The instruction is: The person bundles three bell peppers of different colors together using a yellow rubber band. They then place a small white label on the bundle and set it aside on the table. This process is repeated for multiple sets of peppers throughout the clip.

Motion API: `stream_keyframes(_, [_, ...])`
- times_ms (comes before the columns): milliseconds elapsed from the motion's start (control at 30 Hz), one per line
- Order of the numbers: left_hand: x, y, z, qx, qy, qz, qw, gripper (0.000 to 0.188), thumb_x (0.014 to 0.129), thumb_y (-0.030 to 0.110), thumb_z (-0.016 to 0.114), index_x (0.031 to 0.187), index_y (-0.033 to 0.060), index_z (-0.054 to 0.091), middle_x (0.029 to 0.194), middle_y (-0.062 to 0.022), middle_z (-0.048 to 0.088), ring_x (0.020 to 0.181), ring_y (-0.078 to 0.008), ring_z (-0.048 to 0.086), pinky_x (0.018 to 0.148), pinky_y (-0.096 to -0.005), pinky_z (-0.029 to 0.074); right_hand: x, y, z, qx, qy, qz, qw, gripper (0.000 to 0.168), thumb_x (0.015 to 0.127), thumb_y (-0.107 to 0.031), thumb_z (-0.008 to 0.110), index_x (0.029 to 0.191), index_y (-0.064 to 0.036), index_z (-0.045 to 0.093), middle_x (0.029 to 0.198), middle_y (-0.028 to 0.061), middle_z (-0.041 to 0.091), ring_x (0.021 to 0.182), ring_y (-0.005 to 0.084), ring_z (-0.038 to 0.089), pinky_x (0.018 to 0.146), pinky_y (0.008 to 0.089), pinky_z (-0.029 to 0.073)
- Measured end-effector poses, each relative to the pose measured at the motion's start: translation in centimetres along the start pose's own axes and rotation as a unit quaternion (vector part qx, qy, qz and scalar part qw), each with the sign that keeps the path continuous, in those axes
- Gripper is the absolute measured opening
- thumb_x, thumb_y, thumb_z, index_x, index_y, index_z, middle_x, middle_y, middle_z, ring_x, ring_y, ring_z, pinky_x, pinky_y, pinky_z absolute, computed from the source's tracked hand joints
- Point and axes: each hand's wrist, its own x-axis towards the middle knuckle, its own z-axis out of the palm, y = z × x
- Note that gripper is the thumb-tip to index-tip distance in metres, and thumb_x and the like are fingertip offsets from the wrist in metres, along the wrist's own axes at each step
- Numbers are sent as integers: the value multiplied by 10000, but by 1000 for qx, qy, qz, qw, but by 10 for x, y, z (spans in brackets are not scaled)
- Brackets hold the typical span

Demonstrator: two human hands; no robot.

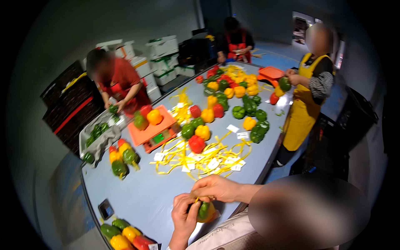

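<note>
At the table's near edge, my left hand (184, 212) and my right hand (218, 189) meet over a green bell pepper (204, 211). Their fingers pinch a thin yellow strip at its top. Below the green pepper, part of a yellow-orange pepper shows; what lies under it is hidden. Beyond my hands lies a tangle of yellow mesh strips (172, 168) with white tags (213, 163). A red bell pepper (197, 144) sits at the tangle's far side.
An orange scale (153, 136) holds several peppers. Bundled peppers (119, 167) lie left, more (120, 240) at the near-left corner. A lined crate (82, 137) holds green peppers. Loose peppers (239, 91) cover the far part. Co-workers stand left, at the far end and right, the last holding peppers.
</note>
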Motion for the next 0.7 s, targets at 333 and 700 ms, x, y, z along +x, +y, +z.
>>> stream_keyframes(333, [2,-2,-3,-15,-4,-32,999,87,841,8,683,925,13,660,933,-105,655,938,-256,603,803,-333,501,5,11,-1,-591,74,-447,668,365,715,-43,668,1078,-43,635,852,85,624,778,265,607,666,365,496])
stream_keyframes(700, [4,-5,-7,-8,-5,-25,1000,131,803,24,728,914,23,657,916,-89,652,917,-227,591,813,-319,480,-10,-21,13,-327,38,-115,937,151,893,-82,611,1034,-40,581,817,74,623,679,148,548,630,280,440])
